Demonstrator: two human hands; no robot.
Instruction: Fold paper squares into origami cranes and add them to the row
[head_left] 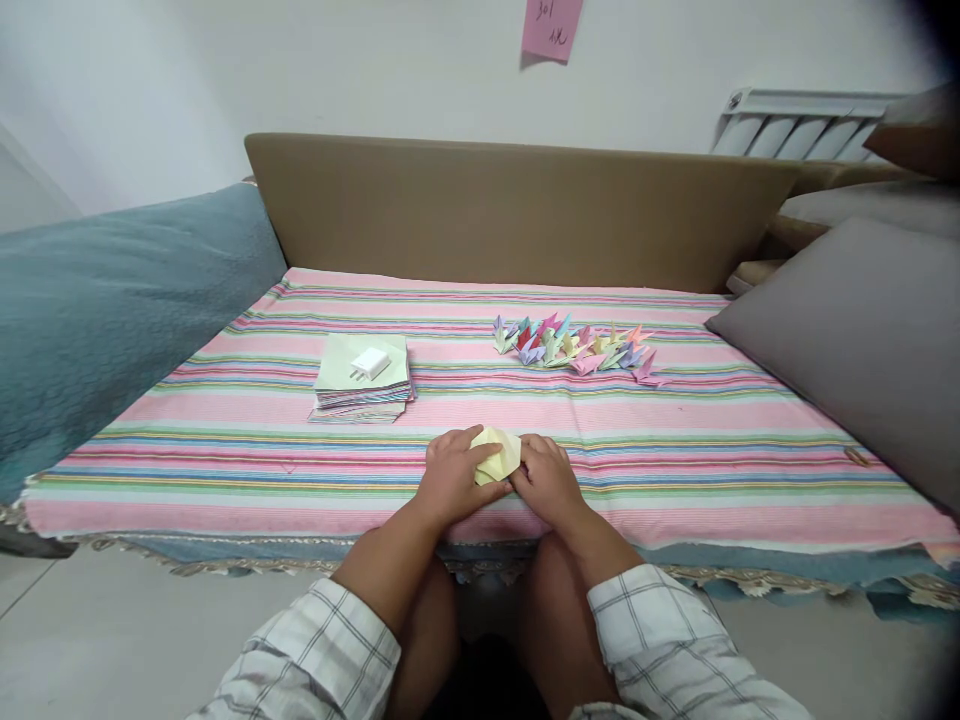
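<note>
A pale yellow sheet of origami paper [501, 455], partly folded with creases showing, is held low over the front of the striped cloth. My left hand [456, 468] grips its left side, thumb and fingers closed on the paper. On the other side my right hand [546, 475] pinches the right edge with curled fingers. Up and to the left lies a stack of square paper sheets [364, 401], with a white plug adapter [370, 363] on top. Beyond my hands to the right, several folded paper cranes [551, 345] in many colours sit in a cluster.
The striped cloth [225, 410] covers the sofa seat, with a brown backrest [487, 210] behind. A blue-covered armrest [135, 300] borders the left, a grey cushion [862, 330] the right. A pink note [551, 28] hangs on the wall near a radiator [806, 125].
</note>
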